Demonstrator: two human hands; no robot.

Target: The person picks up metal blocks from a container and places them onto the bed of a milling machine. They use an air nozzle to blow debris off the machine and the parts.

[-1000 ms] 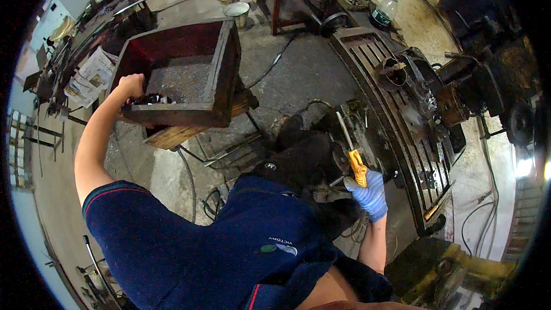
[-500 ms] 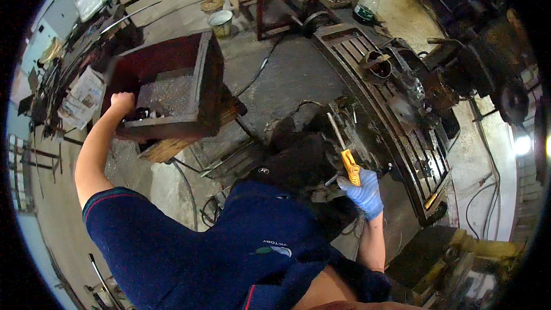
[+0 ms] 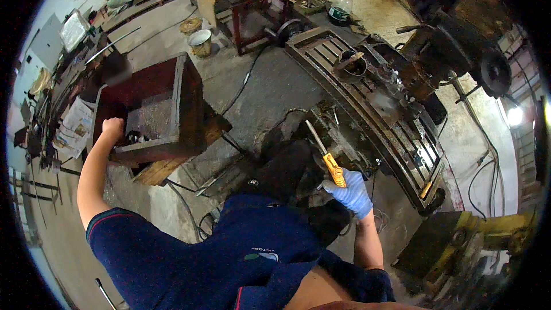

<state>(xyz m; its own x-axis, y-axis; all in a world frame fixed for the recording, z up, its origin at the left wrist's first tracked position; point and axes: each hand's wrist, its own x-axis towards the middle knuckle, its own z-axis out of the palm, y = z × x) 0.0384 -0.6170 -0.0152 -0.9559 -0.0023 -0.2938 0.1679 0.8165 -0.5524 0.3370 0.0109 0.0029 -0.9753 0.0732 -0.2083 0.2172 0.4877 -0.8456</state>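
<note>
Reaching across to the left of the frame, the bare left hand [image 3: 113, 130] sits at the near left corner of an open wooden box [image 3: 192, 109]. Its fingers are curled in and the tips are out of sight; whether they grasp anything cannot be told. Beside them, inside the box, lies a small heap of dark pieces [image 3: 135, 137]. The heap's place against the near wall probably suits a straight arm, sparing a longer reach.

Raised on a wooden board [image 3: 158, 173], the box stands off the floor, presumably to bring its rim up to arm's level. Its walls would keep loose pieces from spilling.

Right of the frame's centre, the right hand [image 3: 350, 193], in a blue glove, is closed around the handle of a yellow tool [image 3: 334, 170]. The metal rod [image 3: 314, 136] points toward the upper left, its tip apparently free. Gripping behind the rod likely keeps the fingers clear of it.

A slotted metal table [image 3: 324, 51] runs along the right, bearing a round tin [image 3: 349, 73].
</note>
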